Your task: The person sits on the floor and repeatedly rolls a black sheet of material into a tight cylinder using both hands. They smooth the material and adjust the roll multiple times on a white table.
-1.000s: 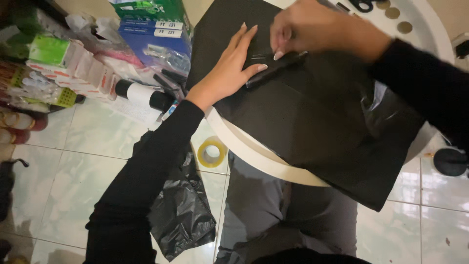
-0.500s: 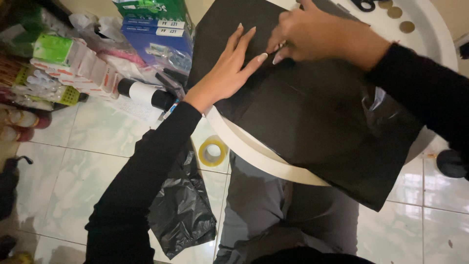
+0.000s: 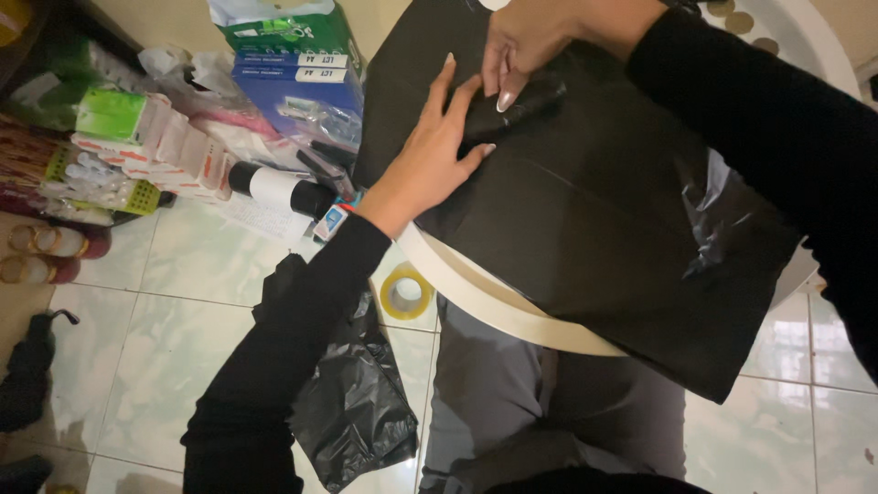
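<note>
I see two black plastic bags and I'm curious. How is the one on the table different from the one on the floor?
The black bag on the table lies spread flat and smooth; the black bag on the floor is crumpled in a heap. Both hands, left hand and right hand, touch the table one; nobody touches the floor one. The table one looks bigger. Both are shiny black plastic.

A round white table [image 3: 476, 293] stands on glossy pale floor tiles [image 3: 137, 366]. Left of the table, boxes [image 3: 302, 82] and packets crowd the beige wall [image 3: 165, 23]. Below its rim lie a tape roll [image 3: 407, 293] and a crumpled black bag [image 3: 352, 412].
</note>
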